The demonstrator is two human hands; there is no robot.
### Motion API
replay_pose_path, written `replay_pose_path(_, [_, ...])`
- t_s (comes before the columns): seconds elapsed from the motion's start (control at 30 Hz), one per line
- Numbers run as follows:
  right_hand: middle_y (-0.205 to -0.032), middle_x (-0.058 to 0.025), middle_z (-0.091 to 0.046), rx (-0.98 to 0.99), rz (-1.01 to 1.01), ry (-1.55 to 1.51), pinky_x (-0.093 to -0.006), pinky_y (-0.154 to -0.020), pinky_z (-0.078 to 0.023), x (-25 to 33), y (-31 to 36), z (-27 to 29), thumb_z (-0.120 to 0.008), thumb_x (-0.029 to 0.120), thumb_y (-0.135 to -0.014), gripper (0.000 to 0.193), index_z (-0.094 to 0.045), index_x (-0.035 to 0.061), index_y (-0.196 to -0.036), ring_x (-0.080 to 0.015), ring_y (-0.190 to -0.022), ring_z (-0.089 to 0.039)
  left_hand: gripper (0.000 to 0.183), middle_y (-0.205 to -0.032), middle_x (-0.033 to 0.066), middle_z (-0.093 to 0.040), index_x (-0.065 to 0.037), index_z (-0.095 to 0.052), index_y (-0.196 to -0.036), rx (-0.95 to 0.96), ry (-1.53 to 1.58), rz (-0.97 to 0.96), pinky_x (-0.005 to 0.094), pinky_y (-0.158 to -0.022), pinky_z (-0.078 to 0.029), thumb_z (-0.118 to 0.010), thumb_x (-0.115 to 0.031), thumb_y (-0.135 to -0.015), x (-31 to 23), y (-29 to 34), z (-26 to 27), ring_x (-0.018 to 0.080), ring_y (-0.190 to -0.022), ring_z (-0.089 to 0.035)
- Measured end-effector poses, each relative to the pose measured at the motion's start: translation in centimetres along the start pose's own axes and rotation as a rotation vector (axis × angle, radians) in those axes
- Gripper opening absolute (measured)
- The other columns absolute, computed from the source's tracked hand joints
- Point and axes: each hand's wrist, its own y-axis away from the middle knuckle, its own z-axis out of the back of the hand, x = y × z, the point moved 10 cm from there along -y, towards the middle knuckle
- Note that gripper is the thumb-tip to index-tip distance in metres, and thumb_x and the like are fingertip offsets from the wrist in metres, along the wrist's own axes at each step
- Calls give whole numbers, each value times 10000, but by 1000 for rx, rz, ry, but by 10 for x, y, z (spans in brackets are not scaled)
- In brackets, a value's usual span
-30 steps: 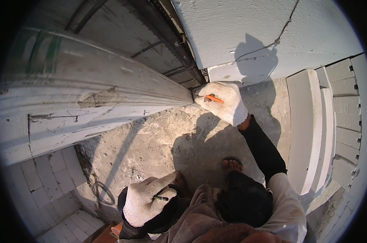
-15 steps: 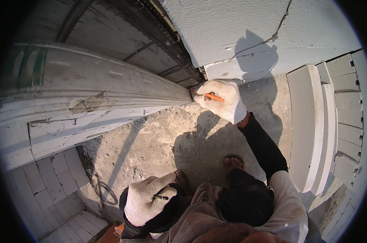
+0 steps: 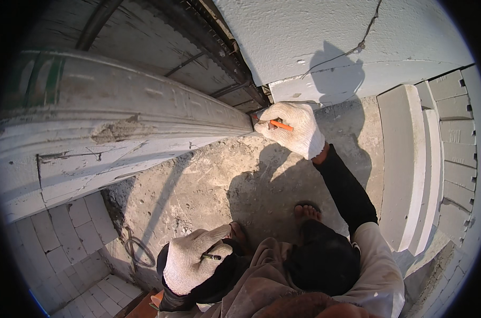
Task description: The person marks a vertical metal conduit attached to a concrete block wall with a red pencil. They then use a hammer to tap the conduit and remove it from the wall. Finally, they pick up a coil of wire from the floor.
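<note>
Rough floor, long grey beam, gloved right hand at its end.
The floor fills the middle of the frame; the beam slants from upper left toward the centre, and pale slabs stand at the right. Above centre, the right hand is curled closed around an orange stick; whether it touches the beam, I cannot tell. At lower left of centre, the gloved left hand lies by the knee, fingers loosely bent around a dark stick.
</note>
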Motion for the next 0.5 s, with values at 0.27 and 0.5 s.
replay_pose_path(0.27, [-834, -74, -729, -30, -121, -146, -317, -652, -568, -8, 2, -1, -870, 193, -849, 231, -724, 75, -984, -212, -738, -726, 378, -796, 144, -725, 35, -737, -1188, -11, -9, -28, 318, -640, -544, -798, -228, -923, -3, -1, 1, 227, -703, -731])
replay_pose_path(0.5, [-850, -76, -735, -46, 12, -50, -315, -669, -573, -2, 5, 3, -864, 169, -851, 231, -726, 67, -1005, -205, -739, -722, 371, -799, 144, -725, 36, -732, -1194, -4, 13, -52, 323, -643, -548, -778, -223, -932, 0, -3, -3, 227, -702, -730])
